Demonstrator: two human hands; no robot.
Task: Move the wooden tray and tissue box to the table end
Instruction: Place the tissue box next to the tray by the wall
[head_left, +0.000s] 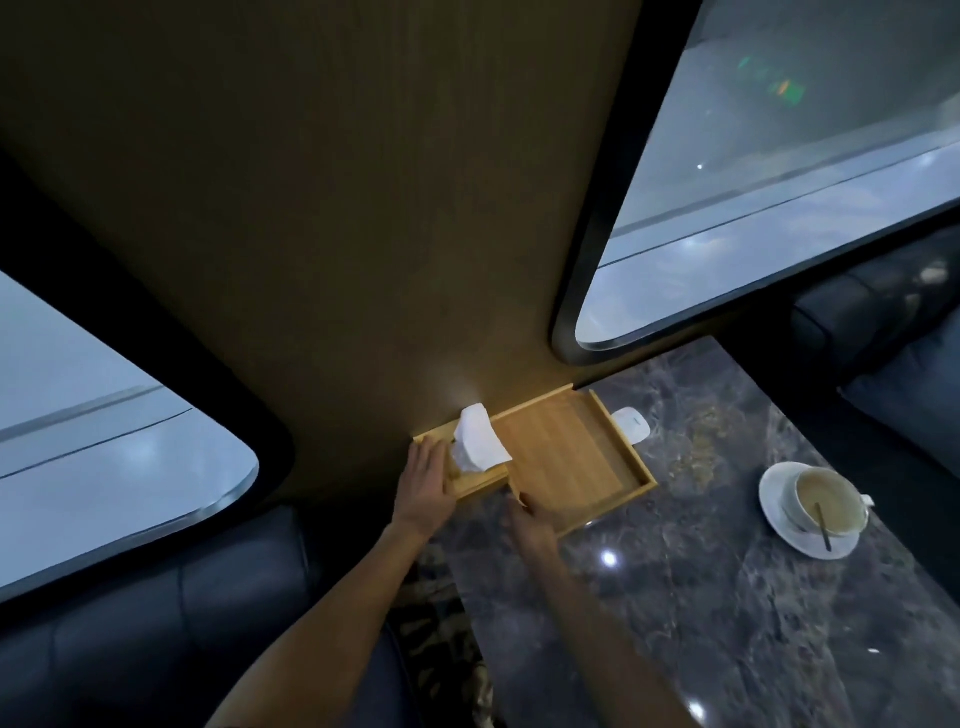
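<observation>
A shallow wooden tray lies on the dark marble table, pushed against the wood-panelled wall at the table's far end. A low wooden tissue box with a white tissue sticking up sits at the tray's left side, also against the wall. My left hand rests flat against the tissue box's left end, fingers spread. My right hand grips the tray's near left corner, fingers curled over the rim.
A white cup with a spoon on a saucer stands on the table to the right. A small white object lies beyond the tray's right edge. Dark seats flank the table on both sides; windows sit on either side of the wall panel.
</observation>
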